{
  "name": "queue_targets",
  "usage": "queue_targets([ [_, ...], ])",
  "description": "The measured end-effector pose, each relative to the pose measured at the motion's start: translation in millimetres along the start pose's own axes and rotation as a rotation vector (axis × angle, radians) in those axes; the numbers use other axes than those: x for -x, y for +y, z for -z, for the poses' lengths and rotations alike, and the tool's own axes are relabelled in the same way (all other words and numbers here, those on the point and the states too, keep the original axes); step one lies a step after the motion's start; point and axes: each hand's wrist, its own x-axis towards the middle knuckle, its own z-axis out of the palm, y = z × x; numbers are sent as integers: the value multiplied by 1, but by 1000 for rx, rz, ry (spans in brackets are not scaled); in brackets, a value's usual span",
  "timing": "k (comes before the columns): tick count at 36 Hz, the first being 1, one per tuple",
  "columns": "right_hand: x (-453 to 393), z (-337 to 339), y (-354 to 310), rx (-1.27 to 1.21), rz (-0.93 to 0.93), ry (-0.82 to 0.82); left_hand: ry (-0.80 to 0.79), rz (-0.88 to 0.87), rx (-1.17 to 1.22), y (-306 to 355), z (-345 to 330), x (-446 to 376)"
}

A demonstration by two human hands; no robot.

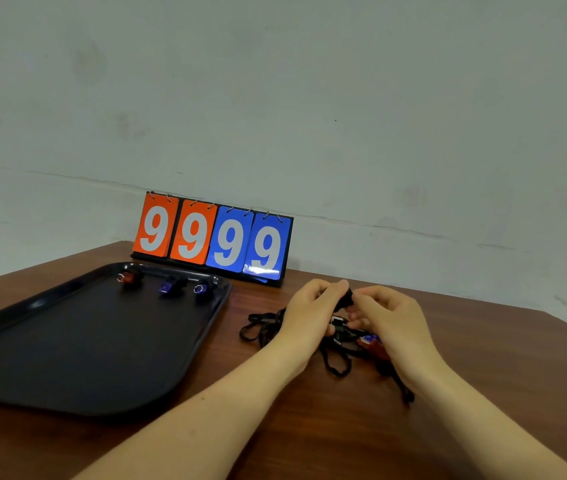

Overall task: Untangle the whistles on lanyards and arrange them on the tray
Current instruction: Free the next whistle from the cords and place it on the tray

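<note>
A black tray (32, 341) lies on the left of the brown table. Along its far edge sit a red whistle (126, 278) and two blue whistles (167, 287) (200, 289), their black cords hard to make out against the tray. To the right of the tray a tangle of black lanyards (264, 328) lies on the table, with a blue whistle (369, 339) and a red whistle (379, 350) in it. My left hand (309, 313) and my right hand (391, 318) meet above the tangle, both pinching a bunched black cord (345, 299) between the fingertips.
A flip scoreboard (212, 237) with two orange and two blue cards, all showing 9, stands at the table's back edge against a pale wall. The table's right edge runs diagonally at the far right.
</note>
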Motion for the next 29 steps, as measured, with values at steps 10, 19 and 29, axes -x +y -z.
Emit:
queue_targets([
  [10,-2,3,1,42,36,-5,-17,20,-38,0,-2,1],
  [19,-4,2,-1,-332,-59,-102,-65,108,270,11,-7,6],
  [29,2,-3,1,-139,61,15,-111,175,407,8,-5,8],
])
